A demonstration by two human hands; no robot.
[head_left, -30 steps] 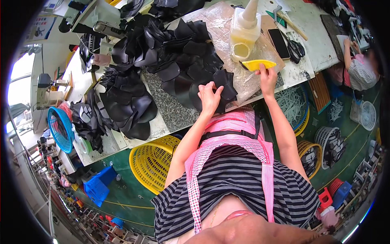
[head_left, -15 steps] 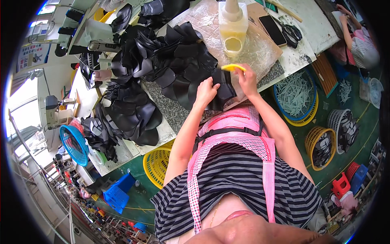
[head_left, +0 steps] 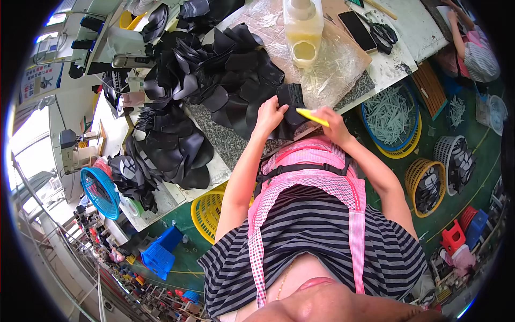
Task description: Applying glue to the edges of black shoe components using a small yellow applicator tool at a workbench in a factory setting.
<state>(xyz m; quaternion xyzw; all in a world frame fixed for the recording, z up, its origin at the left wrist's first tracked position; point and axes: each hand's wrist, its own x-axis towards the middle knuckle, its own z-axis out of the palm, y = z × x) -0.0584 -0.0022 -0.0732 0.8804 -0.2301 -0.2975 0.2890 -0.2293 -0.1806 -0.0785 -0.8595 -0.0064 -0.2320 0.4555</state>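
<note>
My left hand grips a black cut piece of shoe material at the near edge of the worktable. My right hand holds a flat yellow tool with its tip against that black piece. Just beyond them lies a big heap of black cut pieces. Behind my hands stands a translucent plastic jug with yellowish liquid, set on a sheet of clear plastic film.
A dark phone and scissors lie at the table's far right. Baskets stand on the green floor: blue-rimmed with pale strips, yellow, yellow under the table. Another person sits at top right. Sewing machines stand left.
My right hand brought the yellow tool from near the jug down to the black piece at the table's edge. My left hand took hold of that piece.
</note>
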